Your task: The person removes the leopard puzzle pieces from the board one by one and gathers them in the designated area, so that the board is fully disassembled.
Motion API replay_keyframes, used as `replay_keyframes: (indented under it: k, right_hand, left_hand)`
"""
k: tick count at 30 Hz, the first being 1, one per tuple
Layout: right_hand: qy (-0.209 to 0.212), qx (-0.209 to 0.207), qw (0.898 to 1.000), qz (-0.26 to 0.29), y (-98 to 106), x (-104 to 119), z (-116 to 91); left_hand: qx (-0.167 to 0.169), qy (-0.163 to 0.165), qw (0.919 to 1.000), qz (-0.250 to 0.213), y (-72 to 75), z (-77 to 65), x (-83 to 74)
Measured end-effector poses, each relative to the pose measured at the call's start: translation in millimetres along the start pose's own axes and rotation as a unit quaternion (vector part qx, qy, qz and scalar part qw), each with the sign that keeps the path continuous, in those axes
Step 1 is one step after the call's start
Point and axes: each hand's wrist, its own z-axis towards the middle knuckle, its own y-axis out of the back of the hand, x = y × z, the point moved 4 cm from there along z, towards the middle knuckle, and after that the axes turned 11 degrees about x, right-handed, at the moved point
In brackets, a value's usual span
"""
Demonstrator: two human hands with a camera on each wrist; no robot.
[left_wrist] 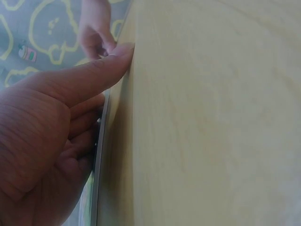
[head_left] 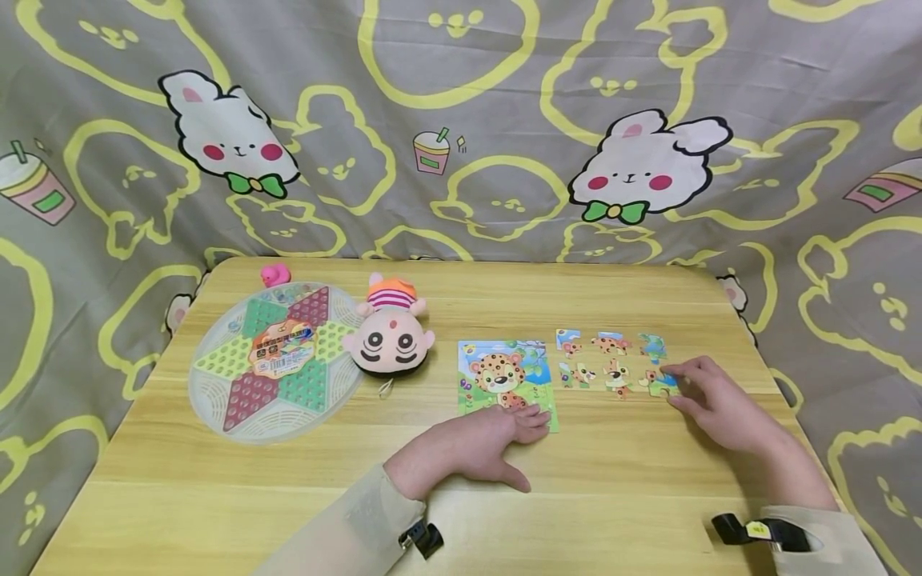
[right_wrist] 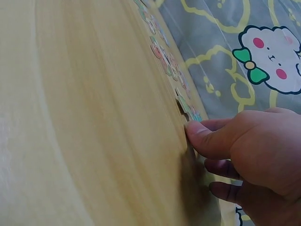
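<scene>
Behind the spotted-cat picture [head_left: 497, 376], a big grey cloth [head_left: 497, 48] with a bunny print; more of it at both sides. Under the picture, a wooden table [head_left: 216, 496], pale and smooth-looking — likely slippery for thin, flat things. Far left of the picture, a round game board [head_left: 277, 372], star-shaped colours on top. Closer on its left, a doll [head_left: 392, 328], head toward the near side. On the picture's near edge, the left hand [head_left: 497, 440], fingers long, thumb spread wide. With too hard a push there, maybe a skid. Well right of the picture, the right hand [head_left: 723, 404], narrow, thumb and finger pinching the end piece [head_left: 659, 384]; grip hard or soft, no way of telling. Far behind the picture, leftward, a pink duck [head_left: 275, 275]. Just right of the picture, puzzle pieces [head_left: 617, 374], two rows of three, small gaps between. From one finger bump, maybe crooked neighbours. From a loose pinch — maybe a dropped or flipped piece. From too tight a squeeze, perhaps a bent edge.
</scene>
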Motion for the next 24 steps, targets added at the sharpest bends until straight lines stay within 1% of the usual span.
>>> replay_keyframes:
  k: [7, 12, 18, 24]
  right_hand:
    - [-0.012, 0.005, 1.000, -0.004, 1, 3, -1]
    - [-0.018, 0.001, 1.000, 0.008, 5, 13, -1]
    - [0.007, 0.007, 1.000, 0.028, 12, 34, 1]
    - [0.025, 0.010, 0.999, 0.029, 15, 50, 5]
  left_hand:
    - [0.000, 0.000, 1.0000, 0.004, 0.6, -0.8, -0.2]
    - [-0.002, 0.001, 0.9999, 0.015, 1.2, -1.2, -1.0]
    - [0.000, 0.000, 0.9996, 0.030, 2.5, -2.8, -2.5]
    - [0.002, -0.002, 0.9983, 0.058, 2.6, -1.6, -5.3]
